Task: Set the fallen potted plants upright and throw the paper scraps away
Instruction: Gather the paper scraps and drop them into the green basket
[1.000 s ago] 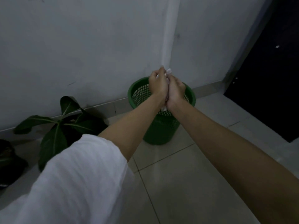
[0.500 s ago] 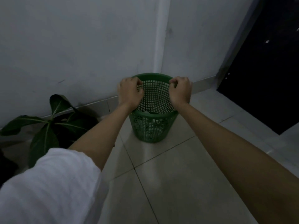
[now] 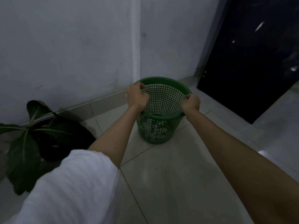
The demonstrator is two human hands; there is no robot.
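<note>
Half a second earlier both hands already gripped the bin's rim; since then the right hand [image 3: 191, 103] had slid further out along the right side, while the left hand [image 3: 137, 97] stayed clamped on the left side of the rim. Both hands were closed on the green mesh bin [image 3: 159, 126], which stood upright on the tiled floor [image 3: 169, 175] near the wall corner. At left, a potted plant [image 3: 32, 135] with broad dark leaves sat by the wall, its pot hidden in shadow.
</note>
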